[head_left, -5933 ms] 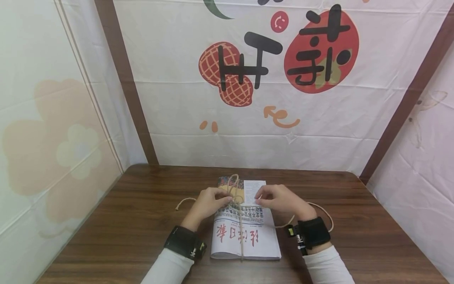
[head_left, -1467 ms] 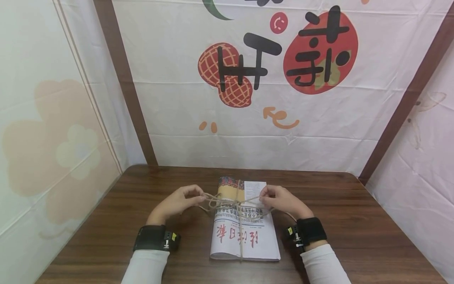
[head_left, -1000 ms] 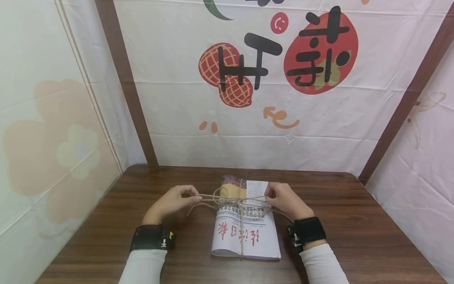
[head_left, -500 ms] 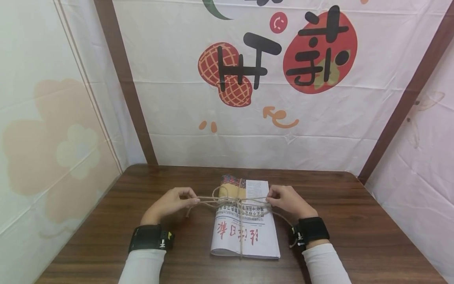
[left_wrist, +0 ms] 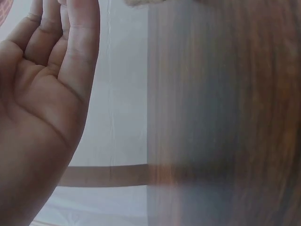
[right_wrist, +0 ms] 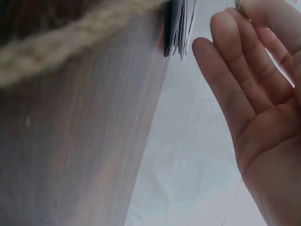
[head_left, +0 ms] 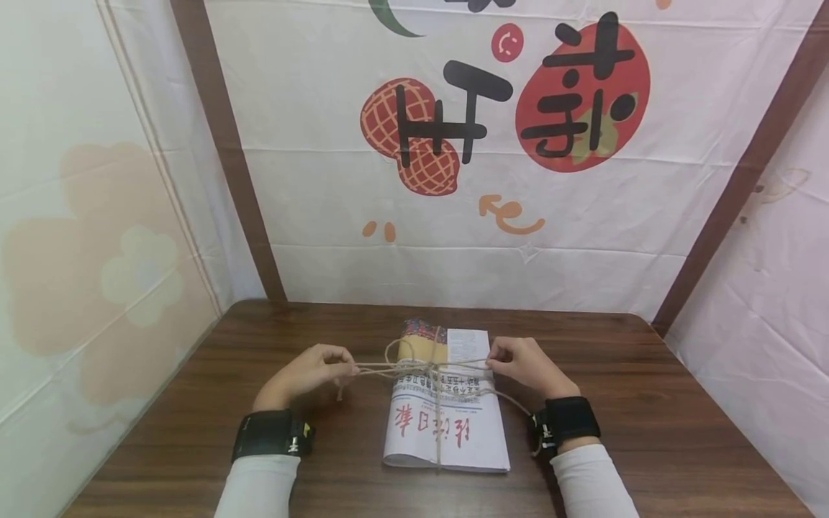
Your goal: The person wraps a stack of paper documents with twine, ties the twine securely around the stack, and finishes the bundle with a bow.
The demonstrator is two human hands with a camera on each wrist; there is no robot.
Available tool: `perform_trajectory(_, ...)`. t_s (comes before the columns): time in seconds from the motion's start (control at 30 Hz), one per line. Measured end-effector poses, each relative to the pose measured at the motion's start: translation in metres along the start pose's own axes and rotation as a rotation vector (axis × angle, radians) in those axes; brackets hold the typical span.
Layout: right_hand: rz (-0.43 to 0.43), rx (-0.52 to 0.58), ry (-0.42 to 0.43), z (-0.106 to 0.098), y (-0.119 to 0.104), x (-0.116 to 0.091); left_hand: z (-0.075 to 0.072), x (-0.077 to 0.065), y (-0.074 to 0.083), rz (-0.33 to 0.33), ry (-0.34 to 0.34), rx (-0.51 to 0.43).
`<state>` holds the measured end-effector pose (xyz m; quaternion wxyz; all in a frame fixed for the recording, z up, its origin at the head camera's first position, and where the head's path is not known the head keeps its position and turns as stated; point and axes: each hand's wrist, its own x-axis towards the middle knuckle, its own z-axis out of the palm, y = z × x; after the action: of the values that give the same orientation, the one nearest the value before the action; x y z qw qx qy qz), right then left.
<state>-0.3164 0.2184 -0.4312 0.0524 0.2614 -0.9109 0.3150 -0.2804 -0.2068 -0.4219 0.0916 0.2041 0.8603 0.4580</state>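
Note:
A folded bundle of newspapers point(head_left: 421, 450) lies on the table, with twine point(head_left: 438, 439) wrapped round it lengthwise and crosswise. The twine is knotted near the middle of the upper half. To the left of the bundle, my left hand point(head_left: 312, 373) pinches strands of twine between thumb and fingertips and holds them taut from the knot. At the right edge of the paper, my right hand point(head_left: 527, 365) pinches another stretch of twine. A small loose loop stands left of the knot. In the left wrist view the left fingertips are cut off at the top.
The brown wooden table point(head_left: 648, 432) extends on both sides of the bundle. A twine tail hangs below the left hand, and another runs from the bundle toward the right wristband point(head_left: 570, 424). A white printed curtain point(head_left: 324, 180) hangs behind the table.
Earlier, both hands were close to the knot under an upright loop. My left hand has since drawn twine out leftward, and the strands stretch straight; in the last half second it edges slightly further left.

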Motion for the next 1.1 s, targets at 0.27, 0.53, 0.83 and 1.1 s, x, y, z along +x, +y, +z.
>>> perform_trajectory(0.27, 0.194, 0.035, -0.08, 0.002, 0.004, -0.004, 0.017, 0.009, 0.0, -0.081, -0.037, -0.019)
perform_trajectory(0.53, 0.374, 0.274, -0.251, -0.008, -0.004, -0.012, 0.031, 0.013, 0.01, -0.129, -0.151, -0.087)
perform_trajectory(0.83, 0.355, 0.287, -0.333, -0.008, -0.014, -0.011, 0.053, 0.024, 0.029, -0.132, -0.166, 0.098)
perform_trajectory(1.1, 0.319, 0.216, -0.299, -0.002, -0.013, -0.008, 0.053, 0.023, 0.035, -0.133, -0.166, 0.134)
